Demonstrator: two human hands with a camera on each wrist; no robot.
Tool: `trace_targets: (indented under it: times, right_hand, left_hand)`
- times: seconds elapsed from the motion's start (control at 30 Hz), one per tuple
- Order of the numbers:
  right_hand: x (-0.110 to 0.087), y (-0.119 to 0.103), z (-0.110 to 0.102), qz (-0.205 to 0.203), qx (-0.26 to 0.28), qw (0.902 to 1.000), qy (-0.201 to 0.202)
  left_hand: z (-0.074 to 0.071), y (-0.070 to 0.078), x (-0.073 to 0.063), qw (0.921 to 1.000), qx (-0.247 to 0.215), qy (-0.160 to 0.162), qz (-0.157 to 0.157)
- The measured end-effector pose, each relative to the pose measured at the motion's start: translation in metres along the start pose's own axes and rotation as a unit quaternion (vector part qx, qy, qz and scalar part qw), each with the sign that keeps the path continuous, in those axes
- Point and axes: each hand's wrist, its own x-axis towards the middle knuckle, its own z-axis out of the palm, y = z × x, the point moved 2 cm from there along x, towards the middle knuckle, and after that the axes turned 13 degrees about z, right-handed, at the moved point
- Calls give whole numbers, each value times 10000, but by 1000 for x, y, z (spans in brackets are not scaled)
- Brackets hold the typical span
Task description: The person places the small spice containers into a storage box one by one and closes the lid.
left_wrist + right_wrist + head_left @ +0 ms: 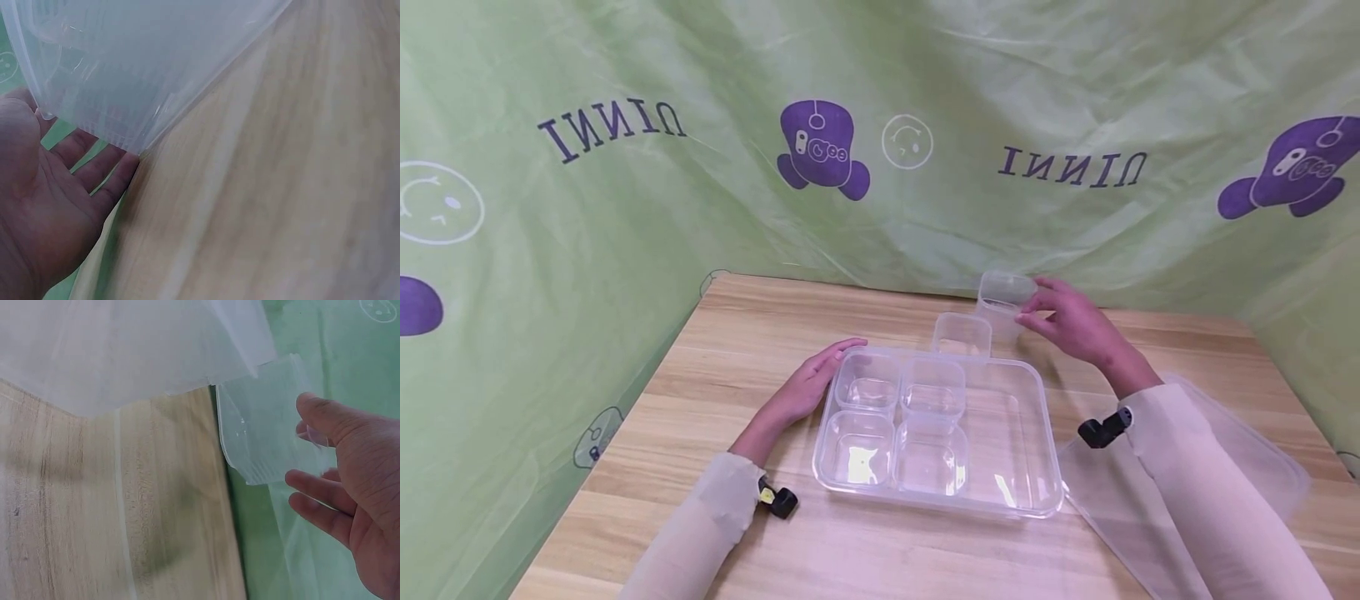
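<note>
As I follow the hands from a distance, the right hand (1078, 325) pinches the far clear cup (998, 314) by its right wall, thumb and finger close together. Just left of that grip stands another cup (962, 333). I judge both light, slightly springy and slick, best held near the rim. My left hand (808, 385), fingers extended, touches the tray (1000, 408) at its far left corner.

Head view bright, glare on the tray (1000, 425); wrist views dimmer, tabletop (281, 187) blurred in left.
</note>
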Motion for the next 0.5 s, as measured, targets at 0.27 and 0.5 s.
trace_targets:
  times: [0.27,0.5]
  right_hand:
    - [-13,-1,-8,176,-37,9997,144]
    - [-23,-1,-13,128,-208,9995,190]
  left_hand:
    - [0,1,-1,10000,10,49,-4]
    - [0,1,-1,10000,14,53,4]
